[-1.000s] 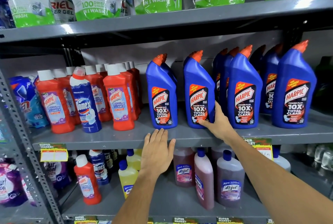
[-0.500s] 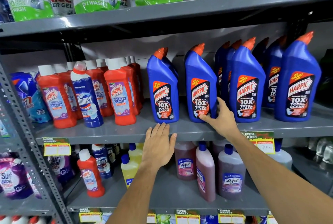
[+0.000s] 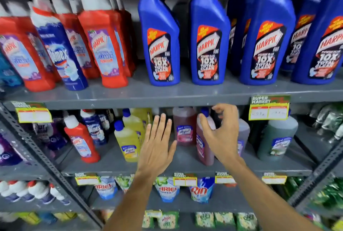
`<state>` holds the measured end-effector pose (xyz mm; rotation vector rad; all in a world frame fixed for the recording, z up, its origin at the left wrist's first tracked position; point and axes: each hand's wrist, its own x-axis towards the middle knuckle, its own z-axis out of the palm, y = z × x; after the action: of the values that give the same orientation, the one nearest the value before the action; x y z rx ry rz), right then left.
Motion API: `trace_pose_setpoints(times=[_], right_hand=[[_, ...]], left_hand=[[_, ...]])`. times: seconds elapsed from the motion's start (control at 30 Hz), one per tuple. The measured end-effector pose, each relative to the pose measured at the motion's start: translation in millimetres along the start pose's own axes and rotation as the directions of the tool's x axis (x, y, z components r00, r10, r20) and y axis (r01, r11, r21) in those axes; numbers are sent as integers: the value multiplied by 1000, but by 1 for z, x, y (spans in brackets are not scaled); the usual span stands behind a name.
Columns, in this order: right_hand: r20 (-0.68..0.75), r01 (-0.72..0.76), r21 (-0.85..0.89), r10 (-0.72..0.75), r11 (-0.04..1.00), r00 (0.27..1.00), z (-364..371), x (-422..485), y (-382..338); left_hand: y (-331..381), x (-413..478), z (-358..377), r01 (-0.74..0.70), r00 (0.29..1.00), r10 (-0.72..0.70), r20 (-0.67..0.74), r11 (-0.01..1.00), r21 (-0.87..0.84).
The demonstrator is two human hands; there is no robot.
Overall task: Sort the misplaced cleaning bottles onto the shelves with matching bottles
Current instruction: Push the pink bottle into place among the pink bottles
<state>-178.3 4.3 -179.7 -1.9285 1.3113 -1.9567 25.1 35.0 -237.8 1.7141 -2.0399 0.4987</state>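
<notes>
Your misplaced blue-and-white Domex bottle (image 3: 62, 55) stands upright among the red Harpic bottles (image 3: 104, 48) on the upper shelf (image 3: 167, 94). Both hands have dropped below it since a second ago: your left hand (image 3: 157, 143) is flat and empty, your right hand (image 3: 221, 134) loosely curled, gripping nothing, near a pink Lizol bottle (image 3: 204, 143)

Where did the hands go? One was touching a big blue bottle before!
The right hand let go of the blue bottle and dropped to the shelf below, fingers open by a pink bottle. The left hand came off the shelf edge and dropped too, held flat and open. All the bottles stayed put.
</notes>
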Motion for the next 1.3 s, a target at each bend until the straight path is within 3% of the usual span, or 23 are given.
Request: trace_pose_setpoints(times=[0.07,0.17,0.27,0.33,0.6,0.77,0.93,1.07,1.13,1.2,1.3], right_hand=[[93,-123,-26,125,992,988,6,-26,22],[242,-329,-113,347,938,906,16,-54,52],[273,-460,-193,498,866,823,27,-67,74],[274,-515,-223,560,828,781,35,-71,85],[180,-539,-375,630,754,756,57,-78,121],[324,-454,-386,579,803,749,54,-76,138],[535,-504,-296,578,812,616,53,-64,146],[698,-678,-175,576,714,426,62,-54,151],[742,-736,-135,560,664,368,65,-50,152],[753,-746,-144,561,651,344,67,-49,149],[684,-654,-240,603,718,411,72,-54,142]], left_hand=[[-3,-18,26,35,994,-35,106,999,3],[-17,-43,70,80,937,-73,341,997,-9],[-31,-59,107,86,834,-66,548,996,-11],[-37,-64,122,133,794,-91,601,991,-25],[-48,-66,169,284,727,-168,666,956,-70],[-54,-73,178,349,700,-197,686,933,-88],[-54,-73,175,322,714,-170,679,941,-103],[-56,-76,177,311,729,-162,665,944,-110],[-56,-79,178,306,733,-166,659,946,-102],[-57,-80,179,308,733,-163,661,945,-107],[-58,-79,181,310,737,-164,655,944,-114]])
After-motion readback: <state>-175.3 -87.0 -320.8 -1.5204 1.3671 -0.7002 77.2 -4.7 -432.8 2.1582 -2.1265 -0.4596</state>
